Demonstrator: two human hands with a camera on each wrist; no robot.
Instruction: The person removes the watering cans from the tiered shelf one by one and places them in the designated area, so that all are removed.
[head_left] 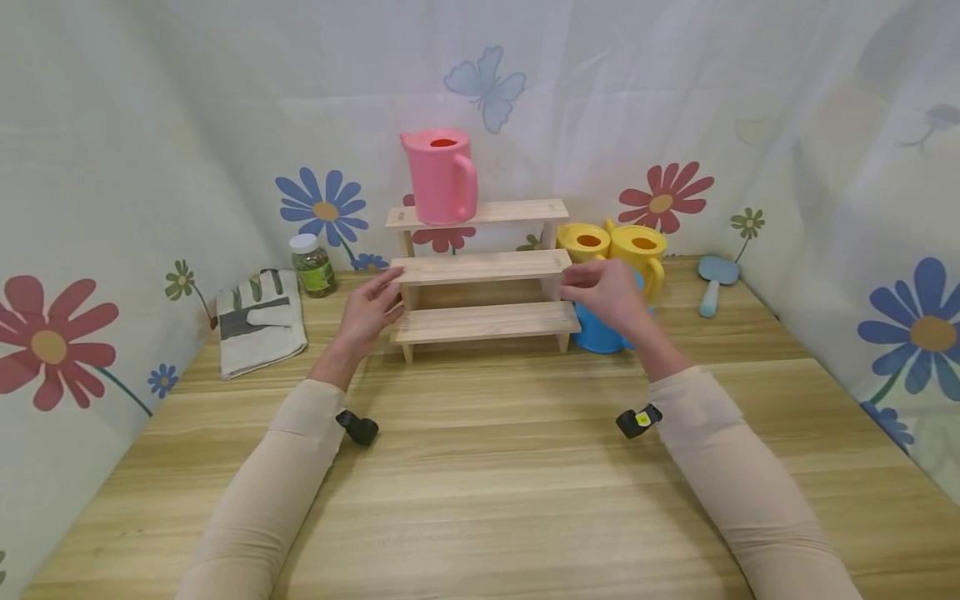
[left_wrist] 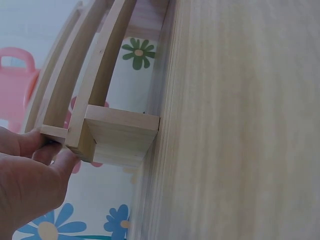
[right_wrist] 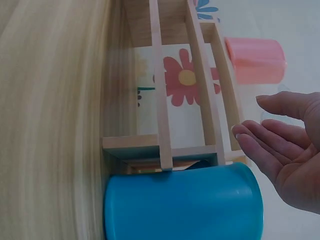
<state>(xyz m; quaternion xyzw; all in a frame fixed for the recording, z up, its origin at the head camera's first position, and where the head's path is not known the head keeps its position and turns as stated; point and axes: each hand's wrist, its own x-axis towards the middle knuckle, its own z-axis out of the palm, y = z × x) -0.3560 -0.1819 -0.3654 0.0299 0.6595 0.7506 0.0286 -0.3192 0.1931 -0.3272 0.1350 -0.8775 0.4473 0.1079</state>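
A three-tier wooden step shelf (head_left: 487,322) stands on the table. At its left end my left hand (head_left: 369,310) holds the shelf by the middle tier; in the left wrist view the thumb and fingers (left_wrist: 66,162) sit around the end piece. Beside the shelf's right end is my right hand (head_left: 611,293), its thumb and fingers apart with nothing between them in the right wrist view. A pink watering can (head_left: 435,179) rests on the top tier, toward the left. Partly behind my right hand stands a blue watering can (head_left: 597,333), close against the shelf.
Two yellow watering cans (head_left: 637,242) stand at the back right, near a small blue hand shovel (head_left: 712,279). Toward the left lie a pair of work gloves (head_left: 262,325) and a white-lidded jar (head_left: 313,268). A flower-printed curtain (head_left: 375,67) encloses the table (head_left: 480,467).
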